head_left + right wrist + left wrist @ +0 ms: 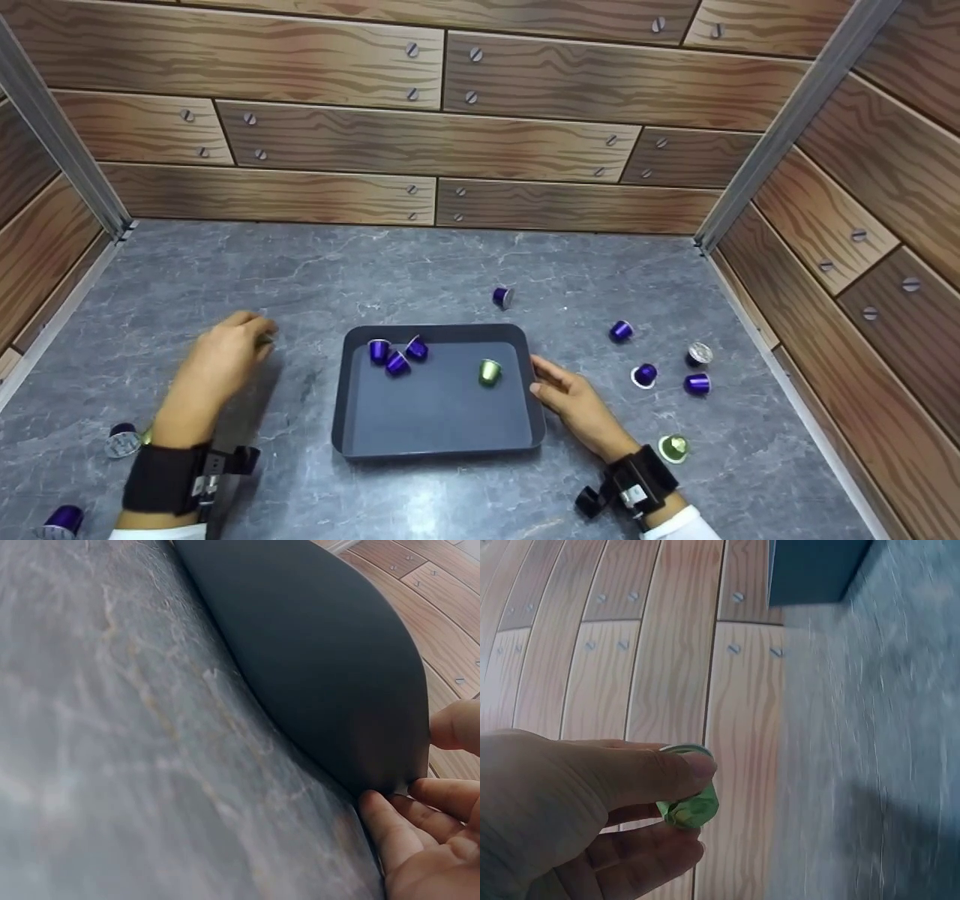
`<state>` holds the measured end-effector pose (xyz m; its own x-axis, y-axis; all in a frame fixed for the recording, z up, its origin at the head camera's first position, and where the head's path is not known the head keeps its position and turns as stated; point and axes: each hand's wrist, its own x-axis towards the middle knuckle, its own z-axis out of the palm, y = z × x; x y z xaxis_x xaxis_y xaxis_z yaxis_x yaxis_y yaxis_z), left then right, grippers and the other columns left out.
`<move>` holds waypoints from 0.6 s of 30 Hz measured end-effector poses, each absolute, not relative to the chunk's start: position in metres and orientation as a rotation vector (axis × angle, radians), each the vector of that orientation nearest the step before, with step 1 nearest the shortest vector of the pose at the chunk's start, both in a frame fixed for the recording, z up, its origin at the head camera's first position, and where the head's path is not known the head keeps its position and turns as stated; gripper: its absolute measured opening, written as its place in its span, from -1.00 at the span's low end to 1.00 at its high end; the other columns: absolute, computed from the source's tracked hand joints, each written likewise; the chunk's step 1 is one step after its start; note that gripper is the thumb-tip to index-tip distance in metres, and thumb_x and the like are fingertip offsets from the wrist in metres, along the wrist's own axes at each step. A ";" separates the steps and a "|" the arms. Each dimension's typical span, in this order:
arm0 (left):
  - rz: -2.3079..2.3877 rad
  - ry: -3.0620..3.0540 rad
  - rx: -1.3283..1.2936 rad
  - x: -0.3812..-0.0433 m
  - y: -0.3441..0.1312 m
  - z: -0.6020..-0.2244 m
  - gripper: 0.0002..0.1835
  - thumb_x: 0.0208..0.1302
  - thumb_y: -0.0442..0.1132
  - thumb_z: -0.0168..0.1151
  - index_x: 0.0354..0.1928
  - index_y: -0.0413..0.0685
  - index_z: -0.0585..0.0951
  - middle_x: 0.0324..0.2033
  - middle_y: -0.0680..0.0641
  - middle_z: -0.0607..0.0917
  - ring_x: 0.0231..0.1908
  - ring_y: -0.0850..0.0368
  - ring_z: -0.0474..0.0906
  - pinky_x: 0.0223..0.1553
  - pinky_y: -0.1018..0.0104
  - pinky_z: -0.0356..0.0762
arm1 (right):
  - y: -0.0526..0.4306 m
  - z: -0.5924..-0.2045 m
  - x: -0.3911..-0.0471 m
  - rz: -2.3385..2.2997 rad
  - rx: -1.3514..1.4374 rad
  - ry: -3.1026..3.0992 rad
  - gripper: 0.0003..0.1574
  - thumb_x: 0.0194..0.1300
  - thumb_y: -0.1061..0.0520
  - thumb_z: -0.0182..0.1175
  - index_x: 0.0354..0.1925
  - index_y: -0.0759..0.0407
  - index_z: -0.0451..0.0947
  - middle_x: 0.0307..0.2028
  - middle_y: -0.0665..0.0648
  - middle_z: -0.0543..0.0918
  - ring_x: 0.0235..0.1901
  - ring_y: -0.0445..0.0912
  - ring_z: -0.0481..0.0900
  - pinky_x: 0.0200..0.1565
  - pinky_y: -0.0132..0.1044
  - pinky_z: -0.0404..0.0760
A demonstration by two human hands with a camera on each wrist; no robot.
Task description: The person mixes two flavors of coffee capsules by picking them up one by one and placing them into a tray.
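My left hand (221,364) is raised over the table left of the tray and pinches a green coffee capsule (694,810) between thumb and fingers. In the head view that capsule is mostly hidden by the fingers. A dark grey rectangular tray (442,424) lies in the middle. Inside it are three purple capsules (397,364) grouped at the back left and one green capsule (490,372) toward the right. With thumb at the rim and fingertips low against the outer wall, my right hand (581,409) holds the tray's right side.
Right of the tray lie several purple capsules (697,385), a silver-lidded one (699,354) and a green one (673,448). One purple capsule (502,297) lies behind the tray. More capsules (123,441) sit near my left forearm. Wood-patterned walls (337,142) enclose the table.
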<state>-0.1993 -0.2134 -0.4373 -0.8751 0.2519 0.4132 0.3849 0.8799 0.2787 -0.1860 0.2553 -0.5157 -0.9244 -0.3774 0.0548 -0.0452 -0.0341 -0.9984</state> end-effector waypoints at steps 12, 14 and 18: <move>-0.553 -2.618 -0.597 -0.207 -0.174 -0.427 -0.81 -0.03 -0.35 0.31 -0.30 -0.15 0.60 -0.27 -0.13 0.61 -0.31 -0.11 0.55 -0.31 -0.04 0.51 | 0.255 -0.515 -0.186 -2.063 -0.436 2.013 -0.20 0.21 0.13 0.12 0.27 0.44 0.01 0.23 0.40 0.16 0.20 0.16 0.19 0.11 -0.30 0.33; -0.584 -2.606 -0.615 -0.209 -0.167 -0.424 -0.82 -0.02 -0.34 0.32 -0.30 -0.14 0.61 -0.28 -0.11 0.62 -0.32 -0.07 0.56 -0.31 -0.02 0.52 | 0.255 -0.515 -0.186 -2.063 -0.427 2.007 -0.20 0.21 0.14 0.12 0.27 0.43 0.02 0.24 0.39 0.15 0.20 0.16 0.18 0.11 -0.31 0.33; -0.663 -2.603 -0.639 -0.214 -0.155 -0.420 -0.82 0.00 -0.32 0.31 -0.29 -0.11 0.61 -0.30 -0.06 0.62 -0.35 0.03 0.58 -0.31 0.06 0.53 | 0.255 -0.513 -0.186 -2.058 -0.421 1.993 -0.22 0.23 0.17 0.10 0.28 0.42 0.00 0.24 0.40 0.13 0.21 0.17 0.15 0.11 -0.32 0.32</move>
